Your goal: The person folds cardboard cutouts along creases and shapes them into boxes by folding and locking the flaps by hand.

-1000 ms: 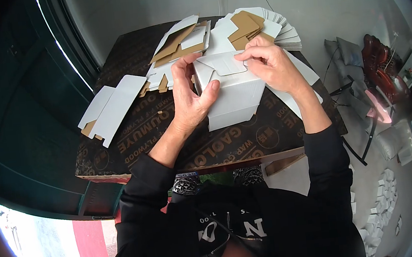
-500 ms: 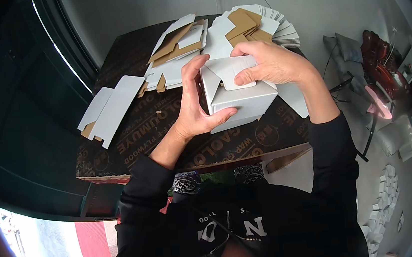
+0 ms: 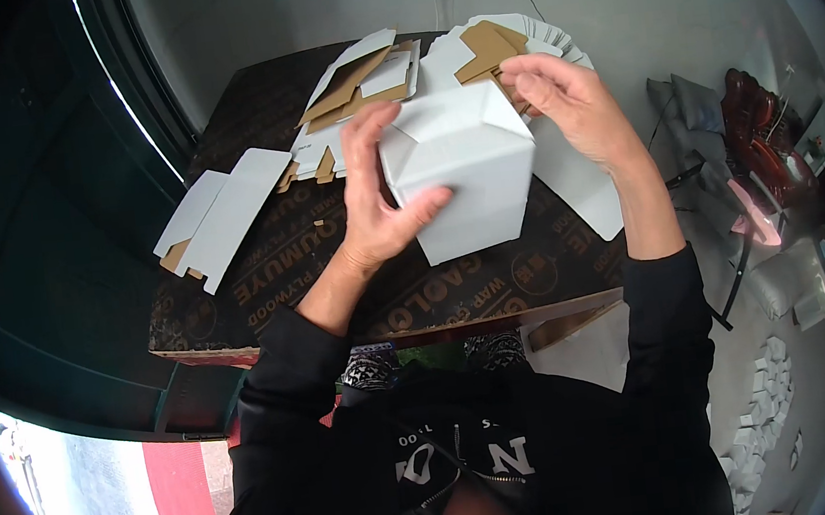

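Note:
A white cardboard box point(image 3: 465, 187) with folded top flaps is tilted over the table, in my left hand point(image 3: 375, 186). The left thumb presses on its near face and the fingers wrap round its left side. My right hand point(image 3: 572, 105) is apart from the box, just beyond its upper right corner, with loosely bent fingers and nothing visible in them. Behind the box lie flat white-and-brown box blanks point(image 3: 354, 83), and a brown piece of cardboard point(image 3: 491, 46) rests on a fanned stack of white blanks.
The dark plywood table point(image 3: 284, 281) carries a separate flattened blank point(image 3: 227, 217) at its left. On the floor at lower right is a long pile of small white boxes point(image 3: 761, 412). A dark green door point(image 3: 49, 245) stands at the left, and carved red-brown furniture point(image 3: 757, 136) at the right.
My right hand has let go of the box's top flap and moved up and right. The box has tipped, showing more of its near face, while my left hand keeps hold.

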Demonstrator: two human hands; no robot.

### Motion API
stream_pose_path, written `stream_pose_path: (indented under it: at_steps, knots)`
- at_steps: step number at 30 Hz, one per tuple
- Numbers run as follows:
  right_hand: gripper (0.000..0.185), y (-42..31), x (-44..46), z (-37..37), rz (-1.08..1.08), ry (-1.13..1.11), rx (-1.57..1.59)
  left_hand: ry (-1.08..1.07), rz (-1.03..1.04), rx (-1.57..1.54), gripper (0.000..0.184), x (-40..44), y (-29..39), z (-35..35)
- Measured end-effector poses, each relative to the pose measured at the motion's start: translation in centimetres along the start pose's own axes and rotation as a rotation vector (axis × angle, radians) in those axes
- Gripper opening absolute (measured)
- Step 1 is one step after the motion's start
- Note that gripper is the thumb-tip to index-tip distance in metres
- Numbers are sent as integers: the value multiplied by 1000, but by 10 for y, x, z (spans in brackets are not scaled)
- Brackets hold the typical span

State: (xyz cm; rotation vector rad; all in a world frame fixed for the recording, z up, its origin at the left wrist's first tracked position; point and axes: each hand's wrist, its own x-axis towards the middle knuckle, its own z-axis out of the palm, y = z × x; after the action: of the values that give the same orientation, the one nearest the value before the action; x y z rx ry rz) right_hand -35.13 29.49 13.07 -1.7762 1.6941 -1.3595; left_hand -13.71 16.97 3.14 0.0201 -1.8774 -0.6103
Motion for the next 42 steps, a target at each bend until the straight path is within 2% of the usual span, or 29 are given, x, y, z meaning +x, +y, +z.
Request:
stream_pose_path:
  at_steps: [1,3,4,8,9,13,14,18,19,23,24,28,34,38,40,41,42]
  knots:
    - [49,8,-1,0,-20,41,38,6,1,1,91,0,-1,-3]
    - [51,21,-3,4,-62,117,114,139,-467,-587,78,-1,-2,-8]
    - [51,25,-4,8,-66,109,112,148,-466,-585,78,1,1,-9]
    - [43,34,-16,27,-399,11,-260,403,-986,-793,78,21,16,-15]
    - [43,32,-17,31,-402,9,-259,406,-984,-792,78,21,12,-15]
    - [46,23,-19,52,-329,24,-584,155,-1210,-819,88,12,-15,-9]
    - [46,23,-18,51,-330,24,-584,156,-1210,-819,88,13,-13,-11]
    - [53,25,-14,42,36,122,-513,-221,-1211,-648,88,13,-2,-25]
    - [53,19,-14,41,37,121,-516,-221,-1210,-652,88,12,-4,-23]
    - [47,-24,-20,38,569,72,-244,-116,-647,-556,90,-5,-22,-8]
    - [47,-19,-23,39,571,72,-246,-116,-647,-559,90,-7,-23,-6]
    - [37,30,-41,49,346,-44,-614,-312,-245,-68,101,-15,-22,1]
    - [33,21,-65,44,221,35,-647,-510,-479,-42,115,-13,-6,3]
    - [28,-17,-70,39,-331,282,-379,-562,-584,-146,116,-8,2,1]
    - [20,-25,-66,51,-263,23,-311,-578,-590,-147,118,-7,2,2]
    - [20,-21,-61,56,-259,31,-312,-586,-598,-146,121,-8,1,1]
    - [23,-11,-53,61,-173,-201,-534,-594,-606,-144,123,-8,1,0]
